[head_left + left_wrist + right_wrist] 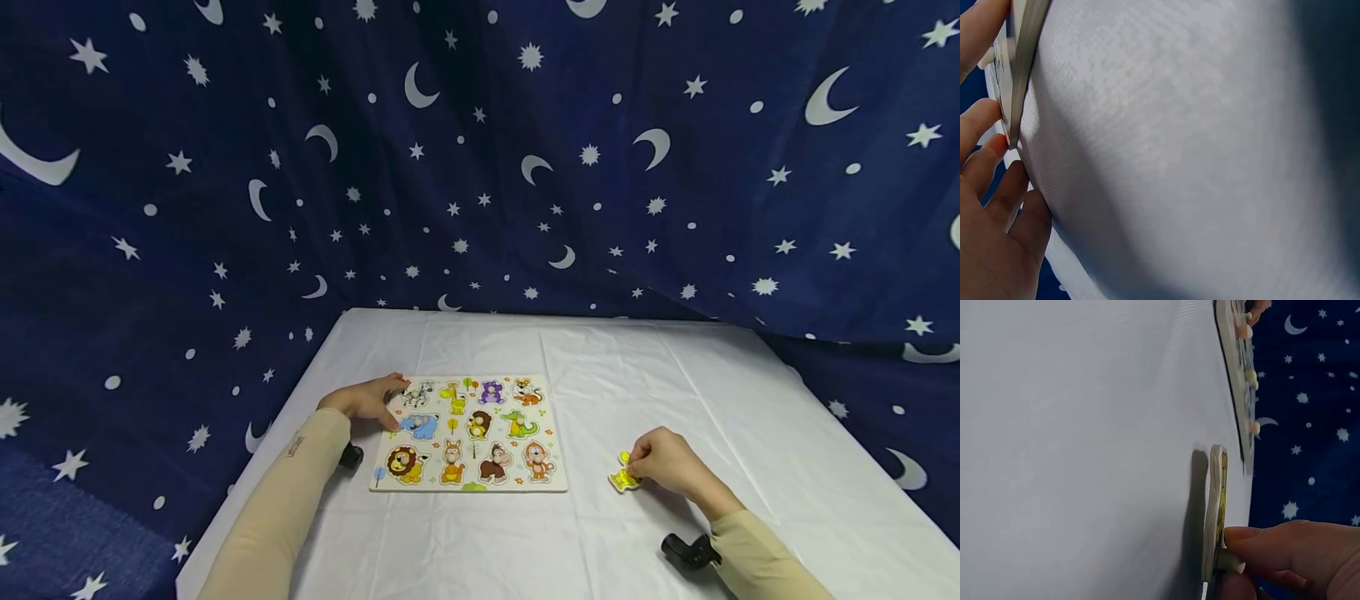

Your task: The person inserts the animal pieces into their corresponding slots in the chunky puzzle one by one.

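A white puzzle board (pixel 557 469) with colourful animal pictures lies on the table, left of centre. My left hand (pixel 369 400) rests at its left edge, with the fingers spread near the zebra and the thumb beside the elephant. In the left wrist view, fingertips (pixel 997 145) sit right at the board's side. To the right of the board, my right hand (pixel 663 461) pinches a yellow puzzle piece (pixel 622 481) by its small knob (pixel 1229 560). Seen from the right wrist, the piece is edge-on, close over the cloth with its shadow beside it.
A white cloth (pixel 480 550) covers the table, with light creases. Dark blue curtains (pixel 480 167) with stars and moons hang behind and at the sides. A black wrist device (pixel 690 551) is below the right hand; another (pixel 351 456) is by the left wrist.
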